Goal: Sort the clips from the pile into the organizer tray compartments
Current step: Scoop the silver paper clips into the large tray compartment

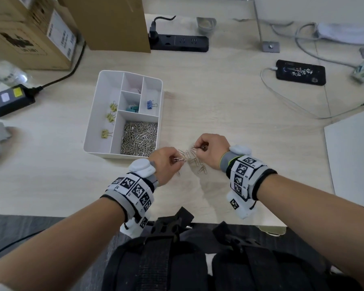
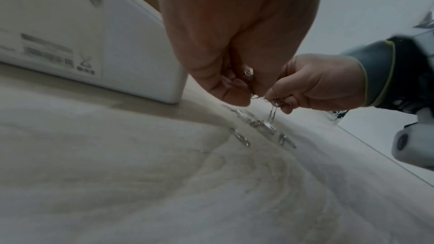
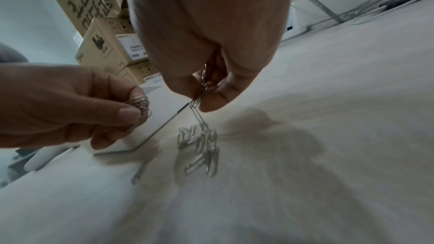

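A small pile of silver paper clips (image 1: pixel 194 161) lies on the wooden table just right of the white organizer tray (image 1: pixel 97 114). My left hand (image 1: pixel 166 162) pinches a bunch of paper clips (image 3: pixel 140 106) between thumb and fingers. Over the pile, my right hand (image 1: pixel 210 150) pinches more paper clips (image 3: pixel 199 90), and one of them dangles down towards the pile (image 3: pixel 202 147). The tray's big front compartment holds many silver paper clips (image 1: pixel 139 137). Yellow binder clips (image 1: pixel 110 116), a teal one (image 1: pixel 132 108) and a blue one (image 1: pixel 149 105) lie in other compartments.
Cardboard boxes (image 1: pixel 29 30) and a black power strip (image 1: pixel 179 43) stand at the back. A black adapter (image 1: pixel 8 99) lies left. A phone (image 1: pixel 301 72) with its cable lies at the back right. A white board (image 1: pixel 353 160) sits at the right edge.
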`<state>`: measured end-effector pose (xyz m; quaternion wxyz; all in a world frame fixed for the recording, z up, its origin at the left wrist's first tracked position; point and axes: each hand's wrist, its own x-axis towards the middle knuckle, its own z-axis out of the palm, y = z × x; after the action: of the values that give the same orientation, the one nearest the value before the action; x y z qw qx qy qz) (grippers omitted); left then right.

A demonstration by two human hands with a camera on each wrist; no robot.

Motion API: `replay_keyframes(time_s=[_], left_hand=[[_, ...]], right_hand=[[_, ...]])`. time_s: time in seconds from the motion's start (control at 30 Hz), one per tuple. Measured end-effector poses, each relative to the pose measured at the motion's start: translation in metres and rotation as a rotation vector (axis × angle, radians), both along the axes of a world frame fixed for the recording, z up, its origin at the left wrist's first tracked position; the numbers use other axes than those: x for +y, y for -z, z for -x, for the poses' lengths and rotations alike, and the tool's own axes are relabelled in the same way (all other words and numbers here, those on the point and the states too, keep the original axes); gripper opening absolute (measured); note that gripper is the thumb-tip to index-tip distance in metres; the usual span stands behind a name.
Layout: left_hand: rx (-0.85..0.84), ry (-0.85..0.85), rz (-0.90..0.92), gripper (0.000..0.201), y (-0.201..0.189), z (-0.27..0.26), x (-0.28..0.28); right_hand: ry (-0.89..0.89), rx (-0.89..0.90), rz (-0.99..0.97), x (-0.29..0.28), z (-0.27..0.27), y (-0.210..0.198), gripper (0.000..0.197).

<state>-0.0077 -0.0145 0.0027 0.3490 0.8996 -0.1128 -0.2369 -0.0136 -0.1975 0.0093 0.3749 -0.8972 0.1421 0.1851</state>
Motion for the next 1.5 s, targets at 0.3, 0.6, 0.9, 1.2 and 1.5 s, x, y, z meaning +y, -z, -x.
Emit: replay_keyframes(time_s=[0.3, 0.6, 0.9, 1.2, 1.5], left_hand=[[-0.147, -0.143, 0.051, 0.01, -0.035, -0.033, 0.035], [-0.299, -0.016, -0.256, 0.023, -0.043, -0.061, 0.077], [-0.369, -0.054, -0.193, 0.009, -0.044, -0.062, 0.094], [-0.337, 0.086, -0.108, 0.016, -0.029, -0.045, 0.061], [-0.183, 0.127, -0.188, 0.025, -0.022, -0.039, 0.048]], right_hand=[[0.101, -0.113, -0.125, 0.029, -0.046, -0.031, 0.02], [-0.017, -0.261, -0.14, 0.09, -0.075, -0.045, 0.012], [-0.208, -0.132, -0.037, 0.099, -0.075, -0.035, 0.014], [-0.145, -0.079, 0.074, 0.039, -0.055, -0.028, 0.01], [-0.501, 0.067, 0.27, 0.037, -0.038, -0.002, 0.039]])
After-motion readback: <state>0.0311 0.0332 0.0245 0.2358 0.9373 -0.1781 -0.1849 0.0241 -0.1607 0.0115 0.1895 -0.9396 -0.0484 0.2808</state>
